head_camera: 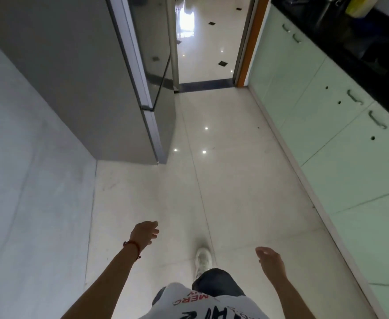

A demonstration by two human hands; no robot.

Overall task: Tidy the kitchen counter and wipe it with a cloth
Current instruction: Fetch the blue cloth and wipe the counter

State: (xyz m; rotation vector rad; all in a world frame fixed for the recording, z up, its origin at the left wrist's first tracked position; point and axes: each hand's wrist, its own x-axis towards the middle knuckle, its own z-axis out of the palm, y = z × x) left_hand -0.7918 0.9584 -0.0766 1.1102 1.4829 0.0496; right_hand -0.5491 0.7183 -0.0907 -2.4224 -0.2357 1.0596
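Note:
The black kitchen counter (359,51) runs along the upper right edge, with a yellow item (356,5) lying on it at the far end. Both hands hang over the pale floor tiles, away from the counter. My left hand (144,233), with a red thread at the wrist, has relaxed fingers and holds nothing. My right hand (270,260) is loosely curved and also holds nothing. No cloth shows in this view.
Pale green cabinet doors (327,125) with metal handles line the right side under the counter. A tall grey fridge (92,77) stands on the left, beside a white wall. A doorway (209,47) lies straight ahead. My white shoe (203,259) steps forward on the glossy floor.

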